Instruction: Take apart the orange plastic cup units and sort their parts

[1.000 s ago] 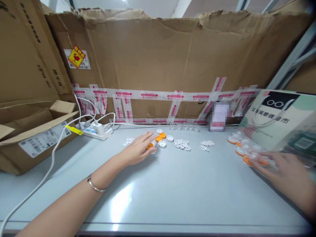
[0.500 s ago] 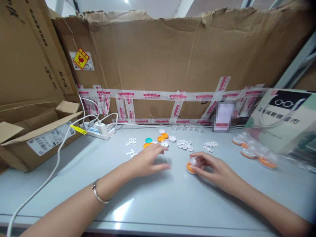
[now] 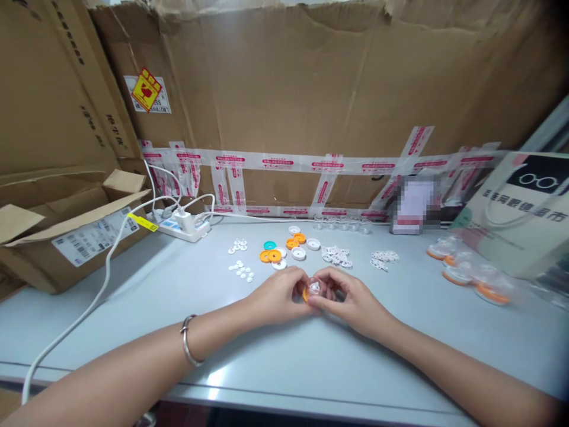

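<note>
Between my two hands is a small clear-domed piece with an orange base [image 3: 313, 288], tilted, with white parts showing inside it. My left hand [image 3: 284, 293] is closed on its orange side. The fingers of my right hand [image 3: 344, 295] are closed around the clear dome. Just beyond lie loose orange rings [image 3: 274, 256], a teal ring [image 3: 269, 245] and white rings [image 3: 298, 254]. Small white caps [image 3: 242, 271] lie to the left, and white toothed pieces [image 3: 336, 257] to the right. More domed pieces with orange and white bases [image 3: 492, 292] stand at the far right.
Clear cups [image 3: 341, 224] line the back, beside a blurred-out phone [image 3: 411, 204]. At left are a power strip [image 3: 189, 228], its white cable [image 3: 106, 261] and an open carton [image 3: 84, 231]. A paper bag [image 3: 520, 219] stands at right, and a large cardboard box [image 3: 275, 89] walls the back.
My right hand has brought a domed orange piece from the group at right to the middle. My left hand has left the loose rings and now grips that piece too.
</note>
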